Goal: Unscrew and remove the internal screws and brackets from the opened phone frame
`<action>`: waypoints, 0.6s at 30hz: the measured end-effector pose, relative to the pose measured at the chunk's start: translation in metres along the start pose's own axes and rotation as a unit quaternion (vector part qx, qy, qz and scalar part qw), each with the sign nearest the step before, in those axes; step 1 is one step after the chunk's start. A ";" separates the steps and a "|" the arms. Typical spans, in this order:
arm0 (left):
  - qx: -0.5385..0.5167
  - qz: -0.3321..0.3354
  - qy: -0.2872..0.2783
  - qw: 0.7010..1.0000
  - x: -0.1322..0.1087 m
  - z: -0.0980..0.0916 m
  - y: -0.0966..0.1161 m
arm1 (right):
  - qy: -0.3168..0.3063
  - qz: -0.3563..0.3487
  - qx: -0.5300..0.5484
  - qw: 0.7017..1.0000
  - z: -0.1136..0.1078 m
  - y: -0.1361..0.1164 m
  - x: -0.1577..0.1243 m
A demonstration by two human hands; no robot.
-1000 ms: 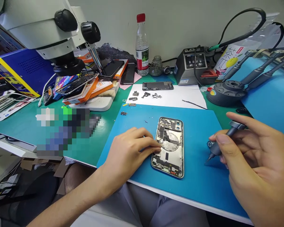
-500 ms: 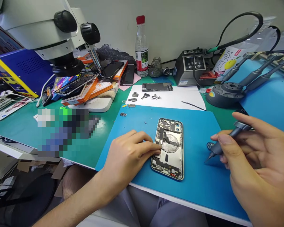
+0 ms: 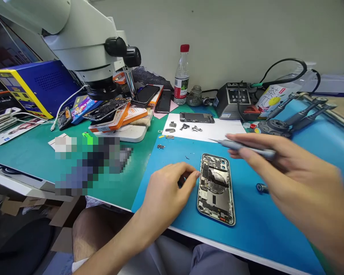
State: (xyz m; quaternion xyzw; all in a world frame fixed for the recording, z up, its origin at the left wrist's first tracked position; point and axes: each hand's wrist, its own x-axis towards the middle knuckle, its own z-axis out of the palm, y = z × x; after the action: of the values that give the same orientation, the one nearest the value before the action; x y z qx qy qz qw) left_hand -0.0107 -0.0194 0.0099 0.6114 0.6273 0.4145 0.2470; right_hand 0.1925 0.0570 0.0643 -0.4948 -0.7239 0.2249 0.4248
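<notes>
An opened phone [image 3: 216, 191] lies on the blue mat [image 3: 172, 206], its inner parts showing. My left hand [image 3: 172, 187] is at the phone's left edge, thumb and index finger closed together near it; whether something small is between the fingertips cannot be made out. Above the mat, to the right of the phone, my right hand [image 3: 281, 164] grips a thin grey pointed tool [image 3: 246, 148], its tip toward the left. A dark cylindrical screwdriver [image 3: 262, 188] lies on the mat below that hand. Small metal parts [image 3: 185, 126] and a dark panel [image 3: 197, 117] rest on white paper [image 3: 215, 131].
A microscope [image 3: 88, 57] stands over stacked phones and orange boxes [image 3: 120, 116] at the left. Along the wall are a red-capped bottle [image 3: 181, 78], a glass jar [image 3: 195, 95] and a soldering station [image 3: 233, 101]. A round tool holder [image 3: 275, 128] is at the right.
My right hand has lifted the tool up and left, from low over the mat to near the paper. My left hand's fingers have drawn back from inside the phone to its edge. The view has shifted.
</notes>
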 end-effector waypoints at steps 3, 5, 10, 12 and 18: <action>-0.032 -0.034 0.014 0.999 -0.003 -0.002 0.002 | -0.133 0.047 0.099 0.985 0.029 -0.004 0.028; -0.049 -0.048 0.012 0.998 -0.004 -0.004 0.003 | -0.174 0.061 0.114 0.976 0.046 -0.002 0.039; -0.065 -0.045 -0.001 0.997 -0.004 -0.006 0.004 | -0.176 0.063 0.116 0.975 0.066 0.007 0.047; -0.065 -0.043 -0.002 0.997 -0.004 -0.006 0.005 | -0.180 0.062 0.129 0.973 0.069 0.008 0.047; -0.107 -0.046 0.019 0.993 -0.002 -0.005 0.004 | -0.138 0.071 0.190 0.969 0.062 0.004 0.043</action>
State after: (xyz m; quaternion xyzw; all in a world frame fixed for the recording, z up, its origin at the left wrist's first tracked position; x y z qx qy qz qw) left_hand -0.0125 -0.0224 0.0159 0.5443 0.6114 0.4787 0.3174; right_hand 0.1366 0.1035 0.0450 -0.4190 -0.6828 0.4540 0.3901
